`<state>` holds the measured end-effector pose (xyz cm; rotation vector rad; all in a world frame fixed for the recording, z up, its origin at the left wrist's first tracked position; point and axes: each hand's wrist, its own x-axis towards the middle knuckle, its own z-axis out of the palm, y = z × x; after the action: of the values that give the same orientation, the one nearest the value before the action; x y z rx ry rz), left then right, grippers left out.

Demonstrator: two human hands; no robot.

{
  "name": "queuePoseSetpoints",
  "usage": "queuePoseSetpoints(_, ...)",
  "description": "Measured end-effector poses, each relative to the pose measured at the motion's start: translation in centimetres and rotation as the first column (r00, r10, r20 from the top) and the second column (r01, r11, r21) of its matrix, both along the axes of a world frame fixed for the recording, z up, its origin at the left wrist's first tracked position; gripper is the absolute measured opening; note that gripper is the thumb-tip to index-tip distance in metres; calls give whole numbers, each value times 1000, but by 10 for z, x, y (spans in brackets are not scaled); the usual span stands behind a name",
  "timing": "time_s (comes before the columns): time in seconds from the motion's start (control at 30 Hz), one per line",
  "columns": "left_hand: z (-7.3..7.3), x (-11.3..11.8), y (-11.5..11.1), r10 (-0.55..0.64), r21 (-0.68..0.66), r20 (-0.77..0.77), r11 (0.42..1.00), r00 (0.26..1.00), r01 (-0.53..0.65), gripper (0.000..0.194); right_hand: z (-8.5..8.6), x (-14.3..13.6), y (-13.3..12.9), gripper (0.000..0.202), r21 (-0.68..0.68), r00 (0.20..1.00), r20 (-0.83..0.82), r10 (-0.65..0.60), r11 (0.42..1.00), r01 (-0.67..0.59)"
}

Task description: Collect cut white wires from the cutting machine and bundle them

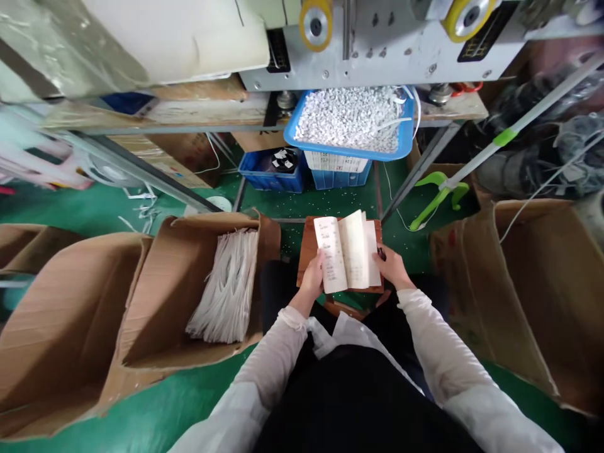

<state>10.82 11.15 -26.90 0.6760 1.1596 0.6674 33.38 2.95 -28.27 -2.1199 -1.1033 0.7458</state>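
A small notebook (pixel 332 258) lies spread above a brown wooden stool (pixel 307 234), with handwriting on its left page and one leaf standing partly raised in the middle. My left hand (pixel 312 277) is closed on the notebook's left edge, thumb over the page. At the opposite edge, my right hand (pixel 392 267) grips the right-hand pages. A small dark object (pixel 381 253) shows by the right fingers, too little of it visible to name.
Ahead, a blue tray (pixel 349 151) of small white pieces sits on a bench below a machine with yellow rollers (pixel 316 25). A cardboard box (pixel 189 283) with white strips (pixel 226 289) stands left; another box (pixel 500 296) stands right, near a green-footed stand (pixel 441 195).
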Motion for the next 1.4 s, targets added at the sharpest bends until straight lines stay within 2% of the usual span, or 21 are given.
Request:
queuePoseSetpoints(0.13,3,6,-1,-41,17,45,999,998,41,47,-2,-4,-15,53,58,944,-294,-150,983,174)
queuePoseSetpoints(0.2,9,1,4,-30,44,46,999,998,28,43,-1,-7,-20,59,66,913,-380,-146,981,184)
queuePoseSetpoints(0.3,16,-17,18,30,75,30,997,999,-32,40,-2,-8,-20,62,103,975,-214,-60,991,84)
queuePoseSetpoints(0.37,17,-32,29,87,97,2,991,996,-87,39,-4,-5,-18,57,103,996,-76,-36,994,43)
queuePoseSetpoints(0.47,15,-51,40,147,123,-38,982,988,-141,39,-2,1,-15,47,80,994,78,-72,995,66)
queuePoseSetpoints(0.57,10,-58,43,164,132,-51,979,985,-156,39,10,-5,-13,44,57,968,245,-61,997,49)
queuePoseSetpoints(0.63,7,-58,42,173,133,-53,977,984,-164,38,23,-23,-10,39,82,967,256,9,996,-31)
queuePoseSetpoints(0.7,6,-56,41,184,130,-52,976,982,-176,37,36,-51,-6,35,112,974,188,127,982,-150)
queuePoseSetpoints(0.8,6,-54,39,193,119,-42,975,980,-187,36,48,-101,4,49,43,961,102,258,964,-263)
queuePoseSetpoints(0.9,5,-53,37,203,106,-29,974,979,-198,34,49,-137,15,63,-78,953,128,275,961,-267)
queuePoseSetpoints(1.0,2,-52,34,215,95,-8,972,977,-213,33,41,-151,24,60,-122,950,136,280,957,-264)
queuePoseSetpoints(1.1,-3,-52,32,220,80,17,972,975,-221,34,33,-144,28,42,-59,965,77,251,967,-247)
queuePoseSetpoints(1.2,-7,-54,32,234,65,26,970,972,-235,36,25,-115,20,32,75,995,8,104,992,-105)
queuePoseSetpoints(1.3,-10,-56,33,246,58,19,967,969,-247,37,16,-66,-2,55,132,986,-63,-155,978,162)
queuePoseSetpoints(1.4,-11,-57,34,249,57,9,967,968,-249,38,12,-21,-25,77,138,922,-48,-384,912,387)
